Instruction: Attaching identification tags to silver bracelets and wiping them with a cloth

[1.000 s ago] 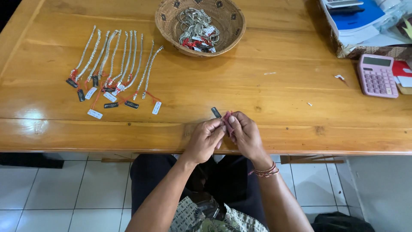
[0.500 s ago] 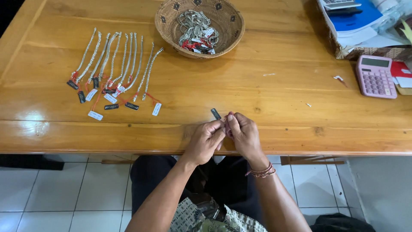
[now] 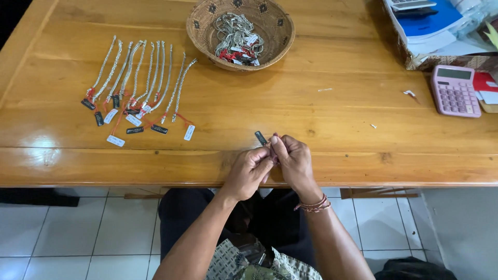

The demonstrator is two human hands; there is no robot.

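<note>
Head view: my left hand [image 3: 250,171] and right hand [image 3: 291,161] pinch a tag [image 3: 261,138] at the table [image 3: 337,166] edge; bare wood lies ahead.

Over the last second, little moves at the bench edge: the left hand [image 3: 249,171] and right hand [image 3: 291,162] have drifted slightly lower toward the rim. The small dark tag [image 3: 261,138] that stood up beside the fingertips now lies a touch farther from them, angled up-left. The right wrist's cord bracelet [image 3: 313,205] has slipped marginally down.
</note>
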